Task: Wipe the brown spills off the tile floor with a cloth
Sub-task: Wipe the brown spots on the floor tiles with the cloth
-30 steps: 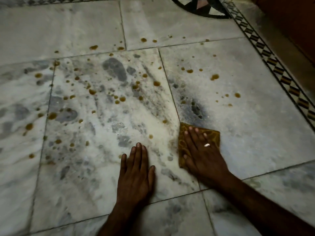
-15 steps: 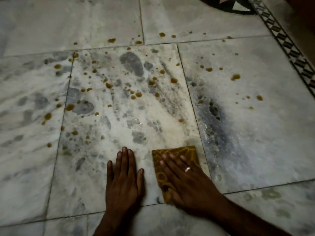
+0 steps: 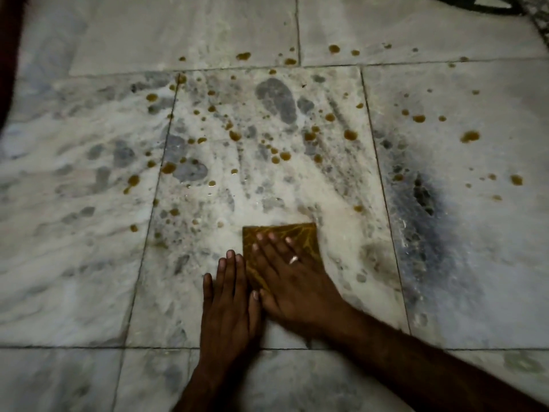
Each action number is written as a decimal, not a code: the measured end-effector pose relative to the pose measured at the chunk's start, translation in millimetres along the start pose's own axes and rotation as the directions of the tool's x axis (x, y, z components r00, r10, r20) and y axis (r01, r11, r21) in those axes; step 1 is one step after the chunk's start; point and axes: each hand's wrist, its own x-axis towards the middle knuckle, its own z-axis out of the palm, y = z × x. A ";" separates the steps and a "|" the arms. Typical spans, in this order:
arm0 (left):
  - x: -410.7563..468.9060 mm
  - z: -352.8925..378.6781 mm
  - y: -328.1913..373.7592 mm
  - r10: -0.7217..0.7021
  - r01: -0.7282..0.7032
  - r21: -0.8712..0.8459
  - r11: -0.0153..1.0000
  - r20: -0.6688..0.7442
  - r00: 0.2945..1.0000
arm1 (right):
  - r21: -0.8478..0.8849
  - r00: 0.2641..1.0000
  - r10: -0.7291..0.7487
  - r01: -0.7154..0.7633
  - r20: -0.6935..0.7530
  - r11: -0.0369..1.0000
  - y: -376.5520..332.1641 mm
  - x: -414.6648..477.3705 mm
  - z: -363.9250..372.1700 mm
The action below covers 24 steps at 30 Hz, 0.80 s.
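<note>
A folded brown-yellow patterned cloth point(image 3: 303, 236) lies flat on the white-grey marble tile floor point(image 3: 89, 263). My right hand point(image 3: 294, 281), with a ring on one finger, presses flat on the cloth with fingers spread. My left hand point(image 3: 230, 304) rests palm-down on the bare tile right beside it, its thumb touching the right hand. Several brown drops are scattered beyond the cloth, such as one point(image 3: 350, 134) on the middle tile, one point(image 3: 470, 136) on the right tile and one point(image 3: 133, 180) on the left tile.
Dark grout lines point(image 3: 383, 185) split the floor into large tiles. A dark grey stain point(image 3: 424, 197) marks the right tile. A patterned border inlay point(image 3: 534, 13) shows at the top right corner, and a dark reddish edge point(image 3: 9, 55) runs down the far left.
My right hand has slid the cloth leftwards across the grout line onto the middle tile, up against my left hand. The view has shifted left as well.
</note>
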 end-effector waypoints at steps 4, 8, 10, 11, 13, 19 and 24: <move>-10.7 -4.3 -13.2 0.073 -0.076 0.061 0.995 0.057 0.996 | -0.017 0.990 -0.138 0.139 0.033 0.990 -12.4 -38.3 -7.4; -20.0 -11.1 -26.4 -0.019 0.009 0.102 0.995 0.104 0.994 | -0.078 0.993 -0.113 0.115 0.022 0.990 10.2 -66.6 -11.0; -22.0 -13.1 -30.3 -0.060 0.048 0.111 0.993 0.107 0.992 | -0.095 1.000 -0.023 0.023 0.005 0.995 25.2 -63.0 -10.7; -22.6 -14.1 -31.4 -0.066 0.054 0.113 0.992 0.110 0.992 | -0.103 1.000 0.022 -0.022 -0.003 0.994 30.3 -55.3 -9.8; -22.3 -15.3 -32.4 -0.073 0.062 0.101 0.993 0.105 0.992 | -0.114 0.995 0.092 -0.094 -0.023 0.989 32.4 -30.9 -6.5; -26.8 -18.0 -43.6 -0.102 0.097 0.052 0.994 0.084 0.991 | -0.028 0.997 -0.079 0.079 0.022 0.996 -14.3 26.1 7.1; -31.4 -19.5 -56.9 -0.089 0.080 0.106 0.991 0.090 0.992 | -0.017 0.957 -0.282 0.283 0.064 0.959 -38.4 -3.9 3.5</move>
